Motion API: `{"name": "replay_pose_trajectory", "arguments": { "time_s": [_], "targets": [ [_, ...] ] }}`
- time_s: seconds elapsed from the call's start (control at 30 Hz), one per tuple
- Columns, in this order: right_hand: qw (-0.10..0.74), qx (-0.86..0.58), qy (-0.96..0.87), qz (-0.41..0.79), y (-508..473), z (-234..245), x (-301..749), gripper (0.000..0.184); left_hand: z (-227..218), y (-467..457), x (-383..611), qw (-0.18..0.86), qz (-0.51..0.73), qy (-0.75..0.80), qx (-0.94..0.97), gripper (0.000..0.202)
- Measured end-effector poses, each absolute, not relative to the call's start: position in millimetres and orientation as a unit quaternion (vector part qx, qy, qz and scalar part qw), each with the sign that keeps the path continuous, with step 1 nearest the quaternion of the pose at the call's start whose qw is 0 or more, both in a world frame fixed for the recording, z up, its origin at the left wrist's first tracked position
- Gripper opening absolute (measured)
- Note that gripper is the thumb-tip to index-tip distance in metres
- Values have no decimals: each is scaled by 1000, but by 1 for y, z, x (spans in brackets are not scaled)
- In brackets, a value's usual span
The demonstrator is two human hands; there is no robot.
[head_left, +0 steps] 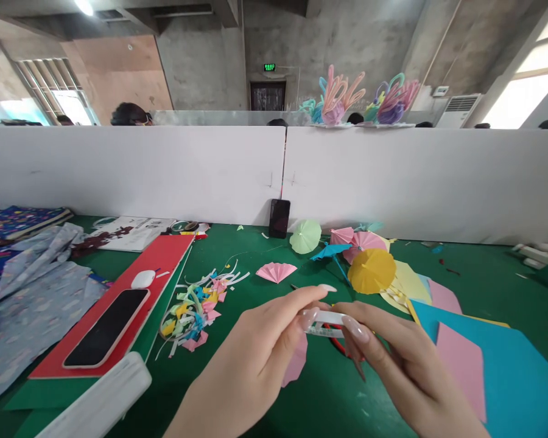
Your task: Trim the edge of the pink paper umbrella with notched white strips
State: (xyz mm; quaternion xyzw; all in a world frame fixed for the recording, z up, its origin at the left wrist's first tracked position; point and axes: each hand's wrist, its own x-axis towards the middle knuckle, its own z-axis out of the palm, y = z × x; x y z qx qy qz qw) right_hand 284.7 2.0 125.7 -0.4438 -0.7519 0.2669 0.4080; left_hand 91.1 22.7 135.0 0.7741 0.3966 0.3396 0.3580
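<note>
Beneath a low white partition (pixel 187 176) ran a green table (pixel 475 289), spread with colored paper at several stages of making. Several paper umbrellas looked finished, or close to it: a pale green one (pixel 305 236) near the partition, a yellow one (pixel 372 271) in front of some pink ones, and a blue one (pixel 331 251) tipped sideways with its stick showing. Other pieces seemed less advanced: a pink fan (pixel 276 273) lay folded by itself, and a scalloped pink piece (pixel 296 365) sat partly hidden behind the left hand (pixel 251 350). At the right, a flat blue sheet (pixel 520 377) and a pink sheet (pixel 461 368) appeared unused, while a heap of paper scraps (pixel 198 307) at the left suggested much cutting already done. A narrow white strip (pixel 331 317) was held above the table between the two hands, the left thumb and fingers pinched close at one end, those of the right hand (pixel 406 359) at the other. Whether it was paper or tape could not be told, and nothing showed it joined to any umbrella.
</note>
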Motion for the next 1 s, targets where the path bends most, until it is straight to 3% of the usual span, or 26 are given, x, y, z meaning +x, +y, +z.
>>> {"name": "replay_pose_trajectory", "arguments": {
  "time_s": [0.2, 0.47, 0.57, 0.7, 0.83, 1.0],
  "targets": [
    [403, -445, -753, 269, 4, 123, 284, 22, 131, 24, 91, 350, 324, 427, 768, 44],
    [441, -446, -720, 297, 6, 123, 287, 29, 138, 29, 89, 424, 422, 411, 688, 36],
    [446, -446, -710, 313, 8, 125, 288, 33, 139, 29, 86, 417, 461, 415, 665, 42],
    [430, -444, -714, 329, 8, 122, 288, 28, 138, 30, 87, 409, 392, 417, 711, 43],
    [419, -437, -722, 335, 8, 119, 287, 21, 138, 32, 94, 402, 338, 417, 742, 29],
    [447, -438, -699, 347, 12, 121, 291, 34, 143, 36, 93, 372, 412, 474, 683, 33]
  ]
}}
